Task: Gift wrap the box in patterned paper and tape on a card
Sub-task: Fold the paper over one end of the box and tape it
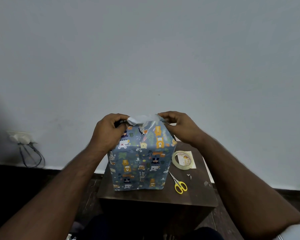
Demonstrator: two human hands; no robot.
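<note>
The box stands upright on a small dark wooden table, covered in blue paper printed with cartoon animals. At its top the loose paper end sticks up, its white underside showing. My left hand pinches the left part of that paper end. My right hand pinches the right part, fingers curled over the top edge. A roll of clear tape lies on the table right of the box, on top of a pale card.
Yellow-handled scissors lie on the table right of the box's base. Small paper scraps sit near the table's right edge. A wall socket with hanging cables is at the left, low on the grey wall.
</note>
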